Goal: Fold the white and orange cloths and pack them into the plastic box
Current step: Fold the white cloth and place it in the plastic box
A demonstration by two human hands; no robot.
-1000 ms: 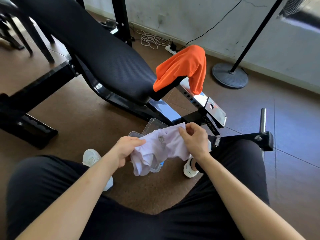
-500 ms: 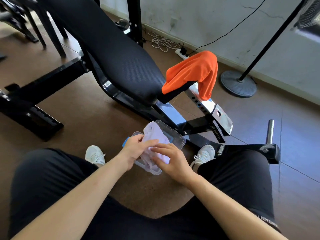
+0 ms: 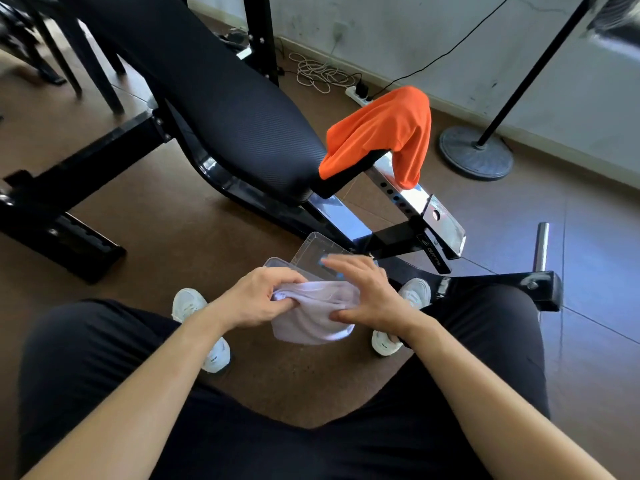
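Observation:
The white cloth (image 3: 311, 322) is bunched into a small bundle between my knees, above the floor. My left hand (image 3: 254, 297) grips its left top edge with closed fingers. My right hand (image 3: 367, 294) presses on its right side, thumb under and fingers spread over the top. Just behind the hands stands the clear plastic box (image 3: 313, 252) on the floor, partly hidden by them. The orange cloth (image 3: 384, 133) hangs draped over the end of the black bench seat (image 3: 242, 126).
The bench's metal frame (image 3: 415, 209) and a foot bar (image 3: 540, 251) lie close to the right of the box. A stand with a round base (image 3: 476, 152) and a power strip with cables (image 3: 356, 91) sit by the wall. My white shoes (image 3: 188, 303) flank the box.
The white cloth went from spread between both hands to a compact bundle. Both hands closed in on it, dipped toward the box, and now hold it slightly nearer to me.

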